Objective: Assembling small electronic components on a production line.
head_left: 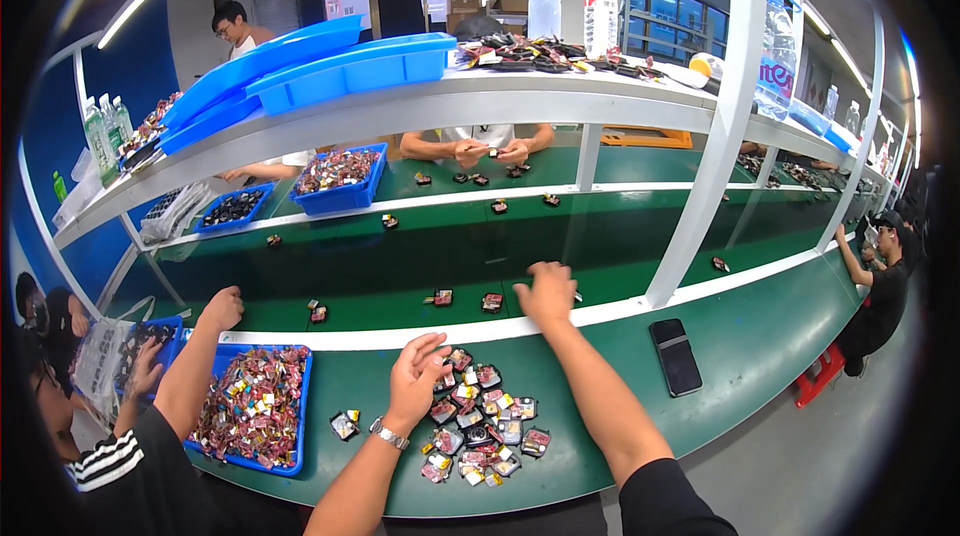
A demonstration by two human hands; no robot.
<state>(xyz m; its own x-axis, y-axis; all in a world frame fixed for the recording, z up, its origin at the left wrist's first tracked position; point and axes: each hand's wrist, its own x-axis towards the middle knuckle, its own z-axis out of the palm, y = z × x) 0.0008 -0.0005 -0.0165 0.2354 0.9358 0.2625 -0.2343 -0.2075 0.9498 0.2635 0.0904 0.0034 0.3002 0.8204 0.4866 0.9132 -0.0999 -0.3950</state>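
Observation:
My left hand (415, 381), with a metal-band watch (389, 434) on the wrist, hovers at the upper left of a pile of small electronic modules (485, 426). Its fingers are loosely bent and apart, and I see nothing in them. The modules have black casings, reddish boards and yellow and white bits. My right hand (548, 293) reaches over the white rail onto the green conveyor belt, thumb and fingers apart. A small light-coloured piece (577, 297) shows beside its fingers. Another module (492, 303) lies on the belt left of that hand. One single module (345, 424) sits left of the pile.
A blue bin (303, 436) full of reddish parts stands at left; a co-worker's arm (200, 366) reaches across it. A dark phone (677, 358) lies at right. A white frame post (700, 156) rises beyond the rail (620, 310). Blue trays (350, 76) rest on the shelf above.

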